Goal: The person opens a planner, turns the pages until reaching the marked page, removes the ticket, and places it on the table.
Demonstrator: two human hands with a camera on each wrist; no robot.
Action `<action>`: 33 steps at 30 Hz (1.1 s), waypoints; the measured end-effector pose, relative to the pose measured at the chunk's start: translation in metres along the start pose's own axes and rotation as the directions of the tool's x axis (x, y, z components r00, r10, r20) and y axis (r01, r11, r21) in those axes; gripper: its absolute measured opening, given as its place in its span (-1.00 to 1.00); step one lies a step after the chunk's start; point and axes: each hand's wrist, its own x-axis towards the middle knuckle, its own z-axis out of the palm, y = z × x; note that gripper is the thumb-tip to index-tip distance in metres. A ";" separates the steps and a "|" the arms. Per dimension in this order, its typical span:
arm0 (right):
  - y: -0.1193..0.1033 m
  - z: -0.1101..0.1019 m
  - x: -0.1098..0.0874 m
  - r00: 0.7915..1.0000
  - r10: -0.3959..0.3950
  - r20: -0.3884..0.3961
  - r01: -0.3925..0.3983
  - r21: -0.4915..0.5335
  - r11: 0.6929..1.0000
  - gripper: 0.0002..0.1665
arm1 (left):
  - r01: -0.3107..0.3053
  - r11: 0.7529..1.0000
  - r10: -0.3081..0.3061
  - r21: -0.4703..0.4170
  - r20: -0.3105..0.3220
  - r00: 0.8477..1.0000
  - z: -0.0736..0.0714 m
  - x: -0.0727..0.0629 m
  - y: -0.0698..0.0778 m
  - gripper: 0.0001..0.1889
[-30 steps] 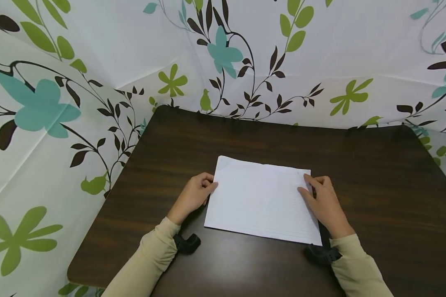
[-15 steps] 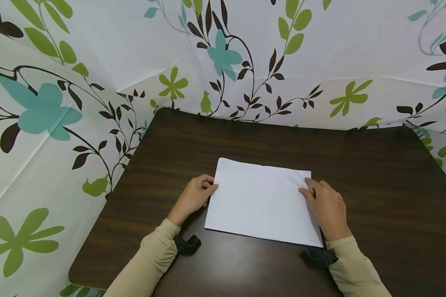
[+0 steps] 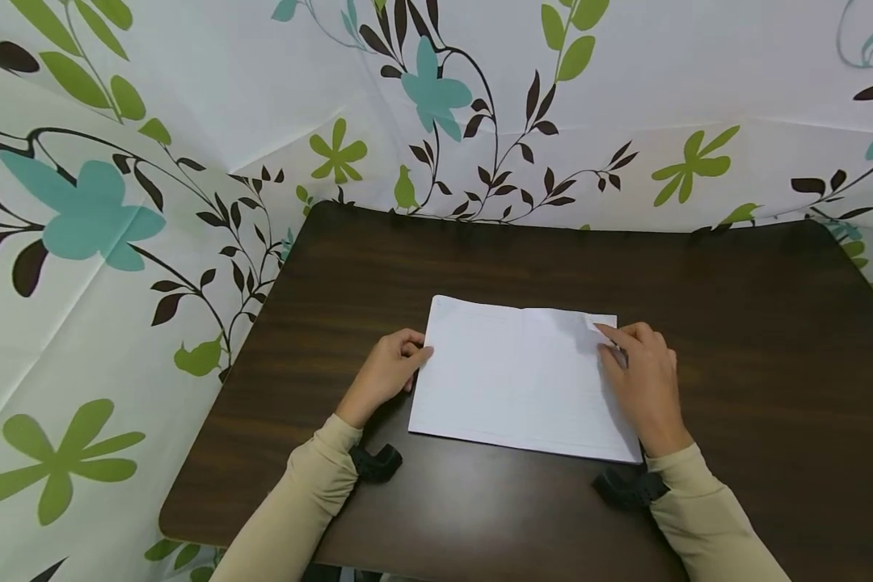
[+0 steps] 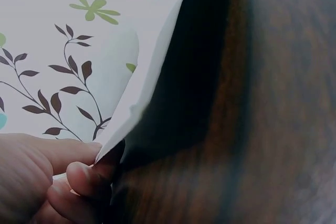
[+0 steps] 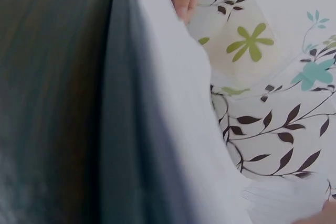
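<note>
An open notebook point(image 3: 509, 372) with white ruled pages lies spread between both hands, over the dark wooden table. Along its left edge, my left hand point(image 3: 385, 368) pinches the pages and cover between thumb and curled fingers; the left wrist view shows that hand point(image 4: 58, 177) gripping the corner close up. My right hand point(image 3: 643, 380) is at the upper right corner, with index fingertip and thumb on the page edge, where the paper bends slightly. In the right wrist view the notebook's edge point(image 5: 173, 93) runs down the middle, and only a bit of the right hand point(image 5: 320, 214) shows.
The brown table point(image 3: 524, 263) extends around the notebook on all sides. A white cloth point(image 3: 262, 73) printed with leaves and flowers hangs behind and to the left. Black bands point(image 3: 377, 465) sit on both wrists, below beige sleeves point(image 3: 298, 493).
My right index fingertip has slid slightly up toward the page's upper right corner, and the paper there now bends and casts a shadow. My left hand keeps its grip. The head view has shifted slightly.
</note>
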 end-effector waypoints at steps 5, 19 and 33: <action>-0.007 -0.006 0.002 0.993 -0.062 0.096 0.049 0.131 0.990 -0.66 | 0.005 1.000 -0.005 -0.001 -0.007 1.000 -0.001 0.001 0.000 -0.64; -0.050 -0.040 -0.023 0.822 -0.374 0.428 0.239 0.337 0.911 -0.03 | -0.004 1.000 0.004 -0.011 0.021 1.000 -0.002 0.002 -0.003 -0.65; -0.092 -0.012 -0.062 0.818 -0.536 0.207 0.512 0.161 0.844 0.01 | -0.005 1.000 0.005 -0.011 0.019 1.000 -0.002 0.003 -0.004 -0.66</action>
